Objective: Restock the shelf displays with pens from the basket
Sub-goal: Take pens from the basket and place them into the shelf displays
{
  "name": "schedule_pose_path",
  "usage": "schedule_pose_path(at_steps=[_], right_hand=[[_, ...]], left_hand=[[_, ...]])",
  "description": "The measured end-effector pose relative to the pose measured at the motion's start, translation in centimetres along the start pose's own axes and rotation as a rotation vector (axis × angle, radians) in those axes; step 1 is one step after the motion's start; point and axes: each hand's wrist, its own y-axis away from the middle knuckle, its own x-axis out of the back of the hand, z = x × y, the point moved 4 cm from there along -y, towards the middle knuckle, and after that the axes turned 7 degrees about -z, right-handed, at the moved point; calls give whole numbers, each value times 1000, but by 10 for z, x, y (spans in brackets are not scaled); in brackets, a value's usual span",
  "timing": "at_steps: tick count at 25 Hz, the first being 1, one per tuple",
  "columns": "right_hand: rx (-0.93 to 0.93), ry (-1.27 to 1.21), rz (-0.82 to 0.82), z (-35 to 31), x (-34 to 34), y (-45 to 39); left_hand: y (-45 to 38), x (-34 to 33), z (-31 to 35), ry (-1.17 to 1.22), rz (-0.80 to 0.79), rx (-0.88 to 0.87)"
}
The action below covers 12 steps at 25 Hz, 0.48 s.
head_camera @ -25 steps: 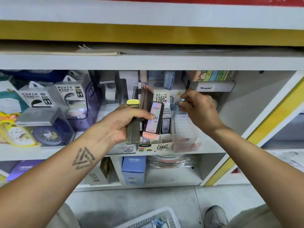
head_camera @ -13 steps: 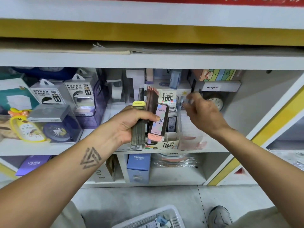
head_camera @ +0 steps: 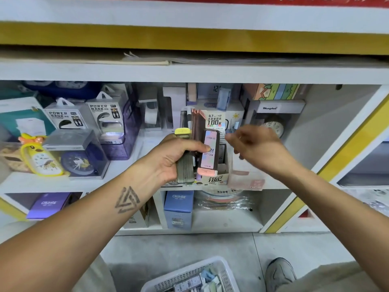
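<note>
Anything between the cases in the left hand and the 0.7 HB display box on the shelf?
Nothing visible. The left hand holds the cases directly in front of the display box; the right hand is off to its right.

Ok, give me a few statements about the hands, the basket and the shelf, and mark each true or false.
1. The left hand grips a stack of slim cases. True.
2. The white basket sits on the shelf. False: it is on the floor, below the hands.
3. The right hand rests inside the basket. False: it is up at the shelf, by the display box.
4. A yellow duck clock stands at the shelf's left. True.
</note>
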Motion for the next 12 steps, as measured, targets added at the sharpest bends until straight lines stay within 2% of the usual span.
schedule_pose_path(at_steps=[2,3,5,8,12], right_hand=[[-46,-449,-149,-17,-10,4],[-73,-545,-237,-23,-20,6],[-90,-619,-319,-31,-36,7],[-118,-783,-305,-32,-39,0],[-65,-912,-383,-35,-40,-6]], left_hand=[[2,1,2,8,42,-17],[3,2,3,15,67,-18],[3,5,3,32,101,-28],[5,12,5,89,115,-39],[11,25,11,114,189,-67]])
